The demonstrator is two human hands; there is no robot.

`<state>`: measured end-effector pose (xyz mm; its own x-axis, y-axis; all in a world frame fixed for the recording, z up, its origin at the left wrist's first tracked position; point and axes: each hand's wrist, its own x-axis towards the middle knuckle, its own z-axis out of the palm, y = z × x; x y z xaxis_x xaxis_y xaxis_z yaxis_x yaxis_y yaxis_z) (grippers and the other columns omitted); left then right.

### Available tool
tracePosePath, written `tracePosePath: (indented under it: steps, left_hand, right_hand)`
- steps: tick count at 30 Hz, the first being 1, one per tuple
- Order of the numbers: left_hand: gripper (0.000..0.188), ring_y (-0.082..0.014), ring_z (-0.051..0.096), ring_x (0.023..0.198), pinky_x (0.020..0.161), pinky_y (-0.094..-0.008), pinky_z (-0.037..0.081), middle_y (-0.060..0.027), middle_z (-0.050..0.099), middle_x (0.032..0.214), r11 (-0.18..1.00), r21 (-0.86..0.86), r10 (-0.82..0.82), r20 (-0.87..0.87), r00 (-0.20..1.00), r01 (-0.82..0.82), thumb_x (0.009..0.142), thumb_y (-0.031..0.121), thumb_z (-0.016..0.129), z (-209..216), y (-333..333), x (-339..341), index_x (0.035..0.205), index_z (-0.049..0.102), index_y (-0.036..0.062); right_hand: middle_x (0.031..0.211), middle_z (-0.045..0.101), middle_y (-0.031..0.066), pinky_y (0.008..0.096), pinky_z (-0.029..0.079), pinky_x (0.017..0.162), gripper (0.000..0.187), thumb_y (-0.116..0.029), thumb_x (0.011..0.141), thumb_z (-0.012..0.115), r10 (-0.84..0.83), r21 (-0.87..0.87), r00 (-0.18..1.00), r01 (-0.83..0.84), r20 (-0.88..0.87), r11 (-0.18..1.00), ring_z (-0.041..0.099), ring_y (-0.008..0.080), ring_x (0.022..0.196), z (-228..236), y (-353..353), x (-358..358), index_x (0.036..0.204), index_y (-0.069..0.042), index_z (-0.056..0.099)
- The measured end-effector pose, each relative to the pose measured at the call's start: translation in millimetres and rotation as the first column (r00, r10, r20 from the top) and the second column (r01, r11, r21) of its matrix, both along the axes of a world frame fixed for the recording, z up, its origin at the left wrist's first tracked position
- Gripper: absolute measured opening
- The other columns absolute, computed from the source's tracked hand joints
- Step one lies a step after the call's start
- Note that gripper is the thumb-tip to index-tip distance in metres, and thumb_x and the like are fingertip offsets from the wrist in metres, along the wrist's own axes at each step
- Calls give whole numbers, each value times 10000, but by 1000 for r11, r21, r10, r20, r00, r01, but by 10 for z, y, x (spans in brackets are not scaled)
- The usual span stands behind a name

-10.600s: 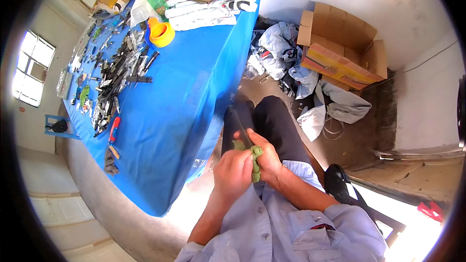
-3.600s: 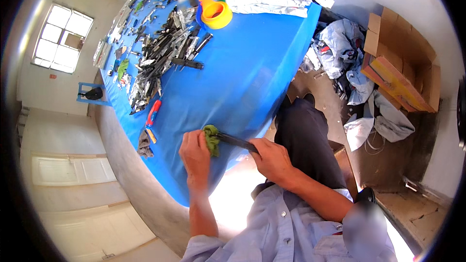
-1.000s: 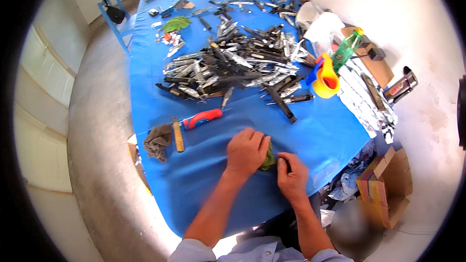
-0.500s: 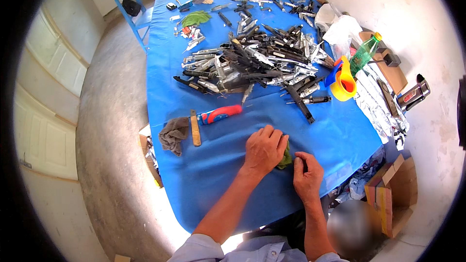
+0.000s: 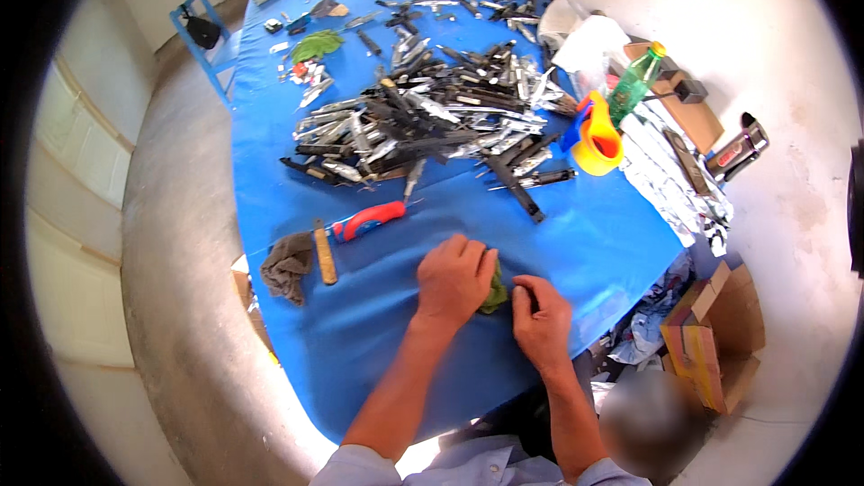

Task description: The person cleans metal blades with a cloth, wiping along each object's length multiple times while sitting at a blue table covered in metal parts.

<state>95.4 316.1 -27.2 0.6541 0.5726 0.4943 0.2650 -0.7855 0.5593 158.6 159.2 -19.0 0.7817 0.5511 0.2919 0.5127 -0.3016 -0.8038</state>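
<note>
Green cloth [image 5: 495, 293], gripped in the left hand [image 5: 455, 283] toward four o'clock, wants even pressure; whether the curled right hand [image 5: 545, 320] holds anything is unclear.

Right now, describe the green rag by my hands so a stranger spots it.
Find the near end of the blue table. There, the green rag shows between the left hand, which partly covers it, and the right hand. Unlike the greyish rag farther left, it is green; unlike green pieces past the parts heap, hands flank it.

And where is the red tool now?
In the head view, the red tool lies left of centre, just right of the tan strip and beyond the left hand.
</note>
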Motion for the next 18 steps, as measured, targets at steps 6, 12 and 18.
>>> tracePosePath:
  steps: [6,12,18]
  left_hand:
    - [127,-338,676,800,696,-456,530,-104,660,851,1000,-5,-4,31,1000,4,900,189,775,7,32,-16,874,720,77]
    - [125,-335,671,790,701,-449,525,-107,655,846,1000,3,-11,27,1000,11,901,178,774,56,12,-8,870,716,72]
    - [138,-334,665,784,695,-453,523,-104,642,836,1000,0,-19,23,1000,19,904,188,767,63,28,-8,853,705,75]
  right_hand:
    - [966,754,151,360,554,678,189,-128,942,739,-9,-135,996,21,92,991,716,262,773,257,183,263,1093,-15,749]
    - [1066,724,130,458,573,799,270,-190,888,770,-156,-118,950,193,270,974,703,344,955,212,506,796,1134,-83,736]
    - [1018,703,87,422,560,813,285,-201,850,825,-152,-108,887,219,435,970,696,308,948,-93,628,963,1105,-92,764]
